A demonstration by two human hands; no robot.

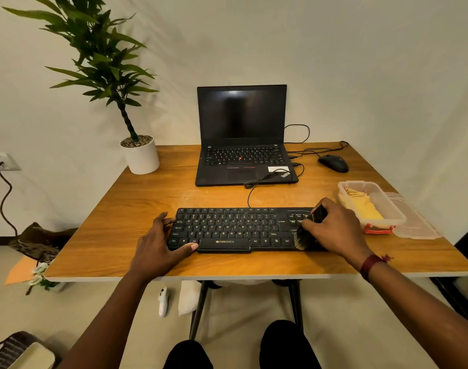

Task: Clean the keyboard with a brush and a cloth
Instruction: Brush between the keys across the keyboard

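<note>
A black keyboard lies near the front edge of the wooden table. My left hand grips its left end, fingers over the far corner and thumb on the front edge. My right hand holds a dark brush by its handle, bristles down on the keyboard's right end. A yellow cloth lies in a clear plastic box at the right of the table.
An open black laptop stands behind the keyboard, its cable running to it. A black mouse lies at the back right, a potted plant at the back left. The box's clear lid lies beside the box.
</note>
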